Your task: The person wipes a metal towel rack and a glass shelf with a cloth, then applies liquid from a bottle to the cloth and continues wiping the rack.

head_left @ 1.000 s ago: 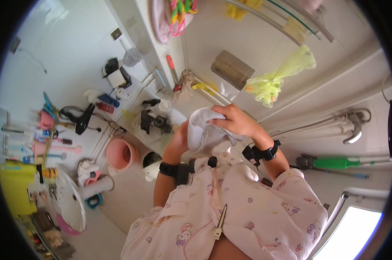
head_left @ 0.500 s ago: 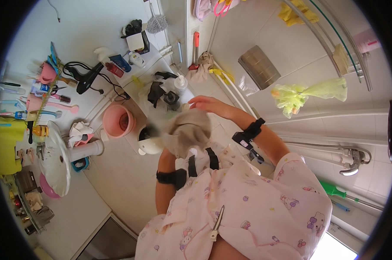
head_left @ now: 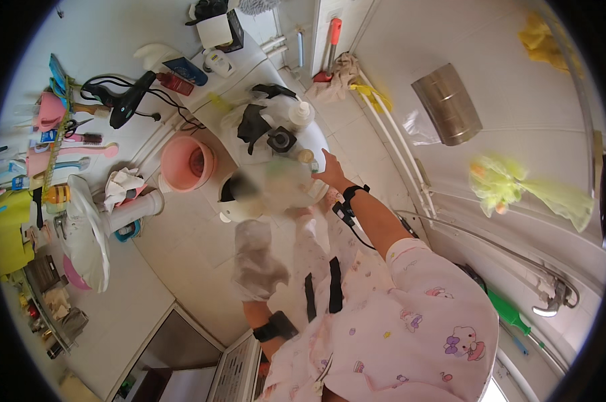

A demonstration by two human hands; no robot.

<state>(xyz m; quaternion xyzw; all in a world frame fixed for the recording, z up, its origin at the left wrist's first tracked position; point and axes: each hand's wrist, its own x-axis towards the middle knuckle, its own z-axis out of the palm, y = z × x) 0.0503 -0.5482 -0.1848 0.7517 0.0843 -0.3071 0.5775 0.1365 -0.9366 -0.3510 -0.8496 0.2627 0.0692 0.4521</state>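
At the end of my left forearm hangs a grey-brown cloth [head_left: 257, 262], blurred by motion. My left hand is hidden in it, and the cloth moves with that arm. My right hand [head_left: 331, 171] is at the right edge of a white surface [head_left: 311, 139] crowded with bottles. Its fingers curve against the side of a small bottle [head_left: 306, 157] with a tan cap and a bit of green label. Beside that bottle stand a dark pump bottle [head_left: 281, 140] and a white pump bottle [head_left: 301, 114]. A black crumpled thing [head_left: 253, 127] lies to their left.
A pink bucket [head_left: 187, 164] stands left of the bottles, with a white washbasin [head_left: 89, 234] farther left. A black hair dryer [head_left: 130, 100] hangs on the left wall. On the right are white pipes [head_left: 397, 144], a metal wall box [head_left: 448, 104] and a yellow-green mesh bundle [head_left: 500, 184].
My left hand has drawn back toward me with the cloth, away from the bottles. My right hand has gone from outstretched fingers to curved ones against the small bottle. The view has shifted.
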